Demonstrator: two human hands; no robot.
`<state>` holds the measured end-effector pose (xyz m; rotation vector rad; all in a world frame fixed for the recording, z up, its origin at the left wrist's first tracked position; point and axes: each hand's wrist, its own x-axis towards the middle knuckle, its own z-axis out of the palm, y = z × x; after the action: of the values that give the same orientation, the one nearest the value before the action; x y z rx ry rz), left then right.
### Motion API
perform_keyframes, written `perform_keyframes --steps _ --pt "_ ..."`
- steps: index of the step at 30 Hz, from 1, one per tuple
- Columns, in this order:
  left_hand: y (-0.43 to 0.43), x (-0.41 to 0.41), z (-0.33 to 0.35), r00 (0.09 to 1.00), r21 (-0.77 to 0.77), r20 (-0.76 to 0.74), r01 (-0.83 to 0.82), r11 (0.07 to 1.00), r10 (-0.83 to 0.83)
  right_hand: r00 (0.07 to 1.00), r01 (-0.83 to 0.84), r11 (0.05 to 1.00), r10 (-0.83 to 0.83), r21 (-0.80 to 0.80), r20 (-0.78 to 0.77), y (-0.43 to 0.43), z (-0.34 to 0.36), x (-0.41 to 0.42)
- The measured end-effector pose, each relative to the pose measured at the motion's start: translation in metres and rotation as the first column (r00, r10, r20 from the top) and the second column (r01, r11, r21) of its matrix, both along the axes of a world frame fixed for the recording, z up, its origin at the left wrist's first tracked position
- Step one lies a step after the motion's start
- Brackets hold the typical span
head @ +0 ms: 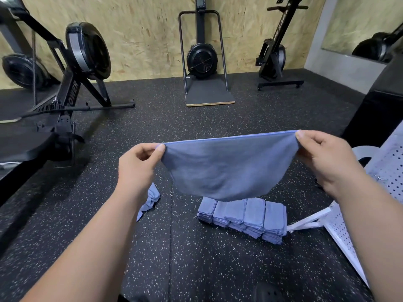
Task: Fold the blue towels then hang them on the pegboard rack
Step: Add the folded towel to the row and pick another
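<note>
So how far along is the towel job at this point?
Done: stacks of folded towels sit on the floor. In hand: left hand and right hand pinch the top corners of a spread towel. Left: a crumpled towel on the floor, and all hanging; the visible part of the pegboard rack holds none.

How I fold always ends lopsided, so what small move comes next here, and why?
Probably bring the left hand and right hand together so the corners meet, halving the towel: each pinches a top corner, and it hangs spread above the folded stacks.
</note>
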<state>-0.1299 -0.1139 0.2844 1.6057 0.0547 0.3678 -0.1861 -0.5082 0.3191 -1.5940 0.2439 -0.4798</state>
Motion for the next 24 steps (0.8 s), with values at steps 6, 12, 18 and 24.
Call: perform_keyframes --steps 6,12,18,24 --pt "-0.003 -0.003 0.007 0.971 -0.254 -0.045 0.217 0.942 -0.236 0.99 0.138 0.987 -0.14 0.081 0.021 0.0 0.0 0.005" --pt "-0.004 -0.006 0.009 0.956 -0.351 -0.183 0.154 0.924 -0.228 0.982 0.186 0.982 -0.184 0.041 -0.046 0.004 -0.009 0.005" --pt "-0.027 -0.014 0.0 0.935 -0.311 -0.351 -0.063 0.948 -0.053 0.973 0.182 0.983 -0.181 -0.008 -0.141 0.019 -0.023 0.012" --pt "-0.063 -0.024 -0.007 0.93 -0.374 -0.36 -0.071 0.925 -0.074 0.973 0.128 0.992 -0.121 0.02 -0.195 0.054 -0.032 0.023"
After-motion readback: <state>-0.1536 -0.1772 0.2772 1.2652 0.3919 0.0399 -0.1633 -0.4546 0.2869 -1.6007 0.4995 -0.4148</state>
